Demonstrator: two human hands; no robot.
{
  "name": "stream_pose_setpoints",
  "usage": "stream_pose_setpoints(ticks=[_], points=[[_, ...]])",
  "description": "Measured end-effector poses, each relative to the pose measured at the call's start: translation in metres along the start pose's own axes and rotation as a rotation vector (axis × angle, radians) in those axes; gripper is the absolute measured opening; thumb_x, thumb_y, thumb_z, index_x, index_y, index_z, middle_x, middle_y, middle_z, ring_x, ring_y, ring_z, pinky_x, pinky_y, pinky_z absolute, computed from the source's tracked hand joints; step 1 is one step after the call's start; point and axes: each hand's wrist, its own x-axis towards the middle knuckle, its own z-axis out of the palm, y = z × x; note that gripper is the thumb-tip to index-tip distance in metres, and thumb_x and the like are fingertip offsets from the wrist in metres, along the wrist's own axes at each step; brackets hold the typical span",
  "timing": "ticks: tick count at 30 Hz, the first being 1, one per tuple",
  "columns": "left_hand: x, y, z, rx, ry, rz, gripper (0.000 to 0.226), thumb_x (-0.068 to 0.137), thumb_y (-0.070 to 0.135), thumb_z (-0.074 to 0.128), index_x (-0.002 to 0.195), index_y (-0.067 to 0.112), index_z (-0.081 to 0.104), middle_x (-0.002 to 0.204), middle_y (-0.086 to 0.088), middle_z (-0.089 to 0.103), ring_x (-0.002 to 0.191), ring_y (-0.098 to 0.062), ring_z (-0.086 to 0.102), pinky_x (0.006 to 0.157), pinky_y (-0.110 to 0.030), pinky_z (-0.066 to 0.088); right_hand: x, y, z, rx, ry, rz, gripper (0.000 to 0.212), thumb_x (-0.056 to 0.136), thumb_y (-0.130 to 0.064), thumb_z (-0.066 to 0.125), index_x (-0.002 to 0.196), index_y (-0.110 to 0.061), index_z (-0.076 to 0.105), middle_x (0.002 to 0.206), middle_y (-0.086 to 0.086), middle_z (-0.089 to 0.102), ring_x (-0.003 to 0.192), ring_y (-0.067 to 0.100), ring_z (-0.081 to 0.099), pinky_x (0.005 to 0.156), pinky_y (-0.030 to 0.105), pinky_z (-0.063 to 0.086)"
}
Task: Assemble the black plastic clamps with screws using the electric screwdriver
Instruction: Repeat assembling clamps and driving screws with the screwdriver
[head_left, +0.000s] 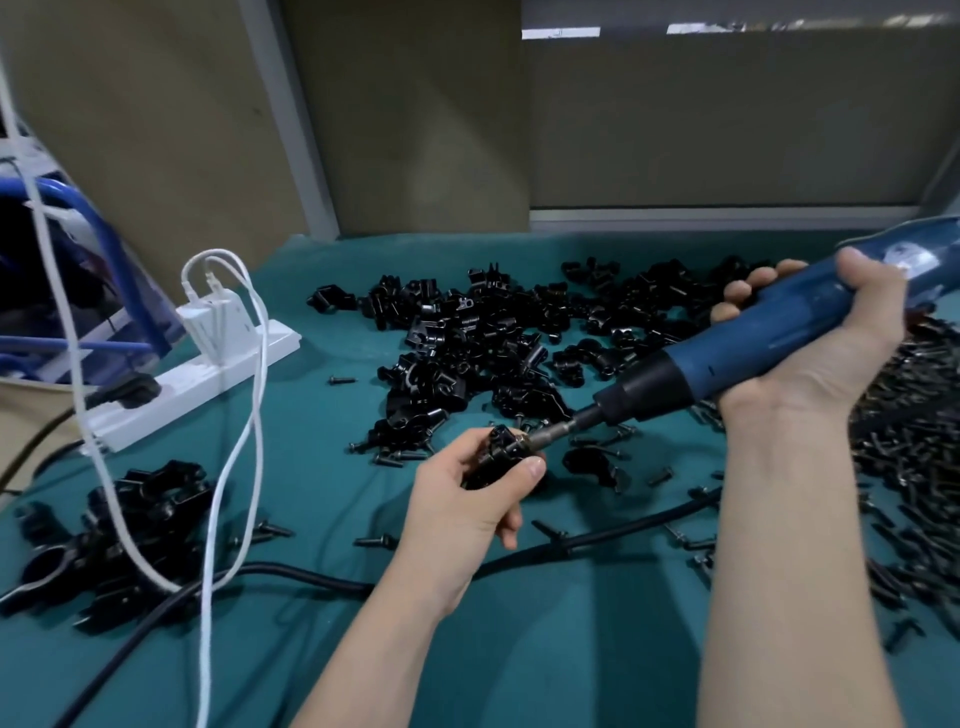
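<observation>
1. The left hand (467, 499) is pinching one black clamp (493, 457) between thumb and curled fingers, holding it just above the green cloth (322, 467) near the centre of the view.
2. The right hand (810, 343) is wrapping its fingers and thumb tight round the blue body of the electric screwdriver (769, 332), which is slanting down and to the left.
3. The metal bit (556, 431) is meeting the held clamp at its top; the screw itself is too small to make out there.
4. Just behind the held clamp, a big loose pile of clamps (493, 338) is sprawling across the middle of the cloth, with stray screws lying around its near edge and one loose screw (342, 381) sitting off its left side.
5. To the right, a dense heap of screws (914, 441) is spreading along the cloth's edge, partly behind the right forearm.
6. Over on the near left, a smaller cluster of clamps (119, 530) is lying well apart from the main pile.
7. A black cord (311, 577) is running across the cloth under both forearms.
8. A white power strip (208, 374) is lying at an angle on the left, and white cables (244, 415) are looping down from the plugs on it.
9. Beige panels (415, 130) are standing along the back of the cloth.
</observation>
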Motion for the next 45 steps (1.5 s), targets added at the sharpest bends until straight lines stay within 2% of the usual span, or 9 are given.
stream_pose_setpoints(ticks=[6,16,24,27,31,32,35,39,45], points=[[0.000,-0.001,-0.001,0.017,0.002,0.004,0.020,0.081,0.005,0.074,0.078,0.025,0.073,0.065,-0.002,0.062,0.042,-0.009,0.047,0.036,-0.017,0.038,0.000,-0.003,-0.001,0.013,0.007,-0.005,0.027,0.088,-0.032,0.050,0.069,-0.013,0.051,0.061,0.000,0.054,0.051,0.015,0.049,0.047,0.019,0.036],[-0.002,0.001,-0.001,0.079,0.021,-0.029,0.019,0.081,0.009,0.075,0.080,0.028,0.073,0.062,0.001,0.059,0.042,-0.009,0.047,0.036,-0.018,0.038,-0.001,-0.001,-0.003,0.026,-0.005,0.025,0.026,0.088,-0.033,0.050,0.072,-0.013,0.051,0.062,0.000,0.054,0.050,0.014,0.049,0.047,0.019,0.037],[-0.003,0.001,-0.003,0.184,-0.009,-0.035,0.011,0.081,0.012,0.076,0.081,0.022,0.070,0.057,0.004,0.053,0.040,-0.010,0.044,0.035,-0.018,0.037,0.000,-0.001,-0.007,0.030,-0.087,0.008,0.025,0.088,-0.032,0.048,0.071,-0.014,0.051,0.062,-0.001,0.055,0.050,0.014,0.049,0.046,0.019,0.038],[-0.002,0.001,-0.004,0.162,-0.013,-0.049,0.009,0.080,0.012,0.076,0.082,0.020,0.071,0.065,-0.005,0.055,0.039,-0.009,0.043,0.034,-0.018,0.035,0.000,-0.001,-0.008,0.036,-0.101,0.017,0.025,0.088,-0.032,0.047,0.072,-0.013,0.052,0.062,-0.001,0.055,0.050,0.014,0.049,0.046,0.019,0.038],[-0.003,0.003,-0.003,0.145,-0.059,-0.093,0.008,0.078,0.019,0.076,0.084,0.021,0.073,0.090,-0.035,0.061,0.038,-0.010,0.041,0.033,-0.018,0.034,0.000,-0.001,-0.010,0.048,-0.108,0.016,0.025,0.089,-0.032,0.046,0.074,-0.013,0.052,0.063,0.000,0.055,0.051,0.014,0.050,0.046,0.019,0.039],[-0.004,0.004,-0.002,0.151,-0.069,-0.103,0.007,0.078,0.020,0.076,0.085,0.021,0.073,0.096,-0.037,0.061,0.038,-0.010,0.041,0.033,-0.018,0.033,0.000,-0.001,-0.011,0.052,-0.113,0.010,0.025,0.089,-0.032,0.045,0.075,-0.012,0.052,0.064,0.000,0.055,0.051,0.013,0.050,0.046,0.020,0.039],[-0.005,0.007,-0.002,0.163,-0.113,-0.123,0.002,0.084,0.018,0.071,0.083,0.018,0.073,0.097,-0.023,0.069,0.036,-0.008,0.040,0.032,-0.017,0.032,0.000,-0.001,-0.015,0.067,-0.143,-0.014,0.025,0.089,-0.032,0.043,0.076,-0.013,0.052,0.066,-0.001,0.055,0.053,0.013,0.050,0.046,0.020,0.039],[-0.007,0.011,-0.002,0.181,-0.160,-0.139,0.008,0.088,0.016,0.067,0.083,0.015,0.071,0.095,-0.009,0.074,0.033,-0.008,0.039,0.029,-0.017,0.030,0.000,-0.001,-0.019,0.088,-0.221,-0.031,0.024,0.080,-0.036,0.046,0.077,-0.014,0.054,0.069,-0.001,0.055,0.055,0.013,0.050,0.046,0.021,0.038],[-0.009,0.013,-0.002,0.207,-0.189,-0.143,0.013,0.089,0.017,0.065,0.093,0.004,0.067,0.096,-0.005,0.075,0.033,-0.008,0.039,0.029,-0.015,0.030,0.001,-0.003,-0.020,0.091,-0.272,-0.023,0.024,0.076,-0.037,0.046,0.076,-0.015,0.055,0.066,-0.002,0.056,0.052,0.012,0.049,0.045,0.020,0.038]])
